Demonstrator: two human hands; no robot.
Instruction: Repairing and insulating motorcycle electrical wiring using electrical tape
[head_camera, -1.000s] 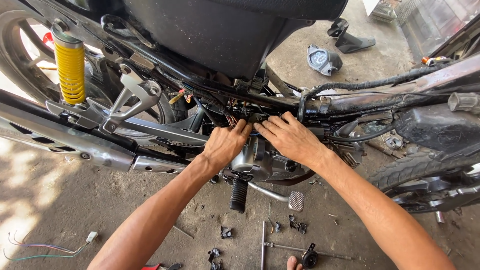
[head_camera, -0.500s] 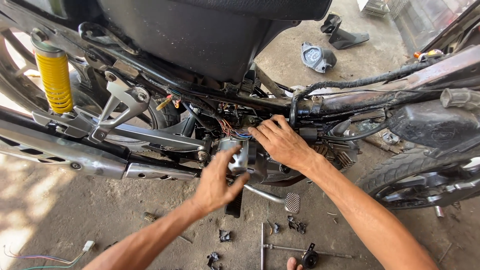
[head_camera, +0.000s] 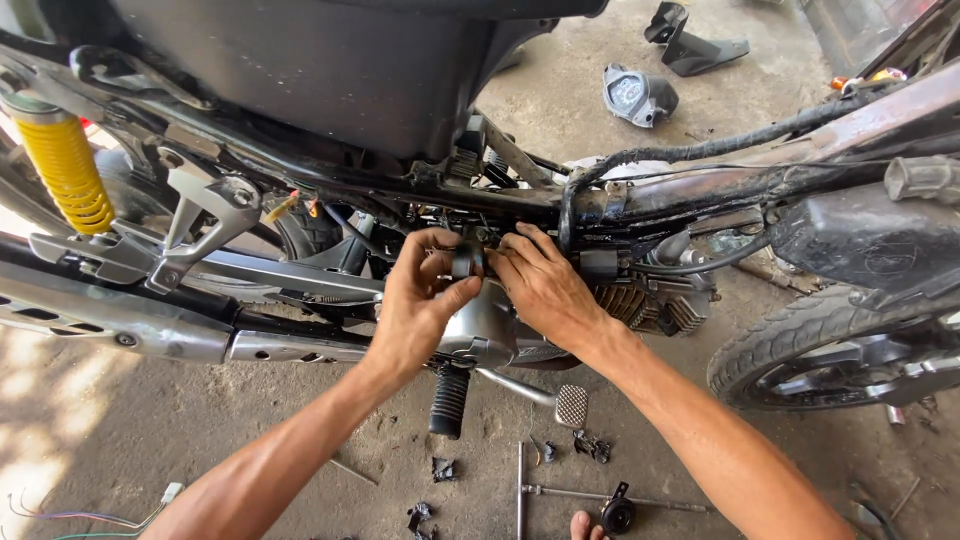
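Observation:
A stripped motorcycle frame (head_camera: 700, 190) stands across the view with its black seat (head_camera: 330, 70) above. My left hand (head_camera: 420, 300) pinches a small black part (head_camera: 466, 260) between thumb and fingers, just above the silver engine cover (head_camera: 485, 330). My right hand (head_camera: 545, 285) rests beside it, fingertips touching the same black part and the tangle of wires under the frame. Both hands meet in the middle of the bike, over the black footpeg (head_camera: 450, 400).
A yellow shock spring (head_camera: 65, 170) and a silver exhaust pipe (head_camera: 120, 325) lie at the left. A front tyre (head_camera: 800, 340) sits at the right. A T-handle wrench (head_camera: 560, 488), black fragments and a small horn (head_camera: 618, 512) lie on the concrete floor; a gauge (head_camera: 635, 95) rests beyond.
My left hand dropped away from the engine, then rose back to it and now pinches the small black part. My right hand stayed at the wiring. The view shifted slightly left.

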